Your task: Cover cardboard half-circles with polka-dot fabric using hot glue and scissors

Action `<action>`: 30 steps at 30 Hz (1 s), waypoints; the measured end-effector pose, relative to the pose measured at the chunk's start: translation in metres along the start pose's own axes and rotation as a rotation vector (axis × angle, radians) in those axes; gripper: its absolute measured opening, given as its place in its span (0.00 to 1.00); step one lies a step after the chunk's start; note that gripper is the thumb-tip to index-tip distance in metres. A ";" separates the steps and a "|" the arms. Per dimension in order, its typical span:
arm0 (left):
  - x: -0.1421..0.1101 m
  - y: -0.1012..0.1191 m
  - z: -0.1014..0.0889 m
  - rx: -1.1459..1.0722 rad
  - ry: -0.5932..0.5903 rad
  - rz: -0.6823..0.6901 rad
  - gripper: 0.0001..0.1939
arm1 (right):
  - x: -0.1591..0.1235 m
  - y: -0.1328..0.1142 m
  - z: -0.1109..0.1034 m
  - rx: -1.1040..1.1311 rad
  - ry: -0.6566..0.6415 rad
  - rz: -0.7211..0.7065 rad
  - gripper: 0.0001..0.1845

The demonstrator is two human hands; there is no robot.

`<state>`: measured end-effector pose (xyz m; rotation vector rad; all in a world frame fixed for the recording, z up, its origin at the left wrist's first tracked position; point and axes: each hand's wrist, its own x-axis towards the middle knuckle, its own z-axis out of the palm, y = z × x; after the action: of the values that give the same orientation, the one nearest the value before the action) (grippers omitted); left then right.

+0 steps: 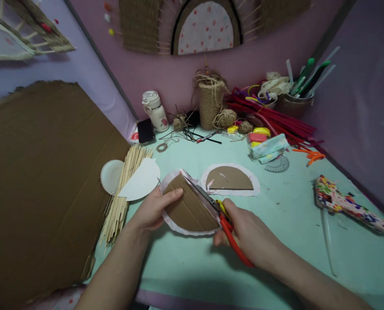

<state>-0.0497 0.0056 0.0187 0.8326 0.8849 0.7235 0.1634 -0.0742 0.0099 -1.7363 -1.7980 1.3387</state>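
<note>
My left hand grips a cardboard half-circle by its left side, thumb on top. Pale fabric or paper borders the piece around its edge. In my right hand is a pair of scissors with red and yellow handles. Their blades lie along the straight upper-right edge of the held piece; I cannot tell how far apart they are. Just behind, a second cardboard half-circle lies flat on a larger pale backing, with small scraps on it.
A large cardboard sheet stands at left beside wooden sticks and a white paper shape. Along the back are a bottle, twine spool and red pipe cleaners. At right lies a flower-patterned glue gun.
</note>
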 end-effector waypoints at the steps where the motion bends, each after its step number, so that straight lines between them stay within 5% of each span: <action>1: 0.000 -0.001 0.001 -0.003 0.001 -0.003 0.20 | 0.000 0.001 0.000 -0.001 0.004 0.000 0.16; 17: 0.000 -0.007 0.006 0.015 0.045 -0.030 0.17 | 0.002 0.004 0.002 -0.171 0.138 0.032 0.20; 30: -0.001 -0.006 0.007 0.010 0.038 -0.015 0.19 | 0.006 0.008 0.003 -0.055 0.127 0.013 0.16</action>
<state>-0.0424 -0.0002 0.0165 0.8223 0.9286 0.7242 0.1647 -0.0714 0.0003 -1.8202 -1.7717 1.1658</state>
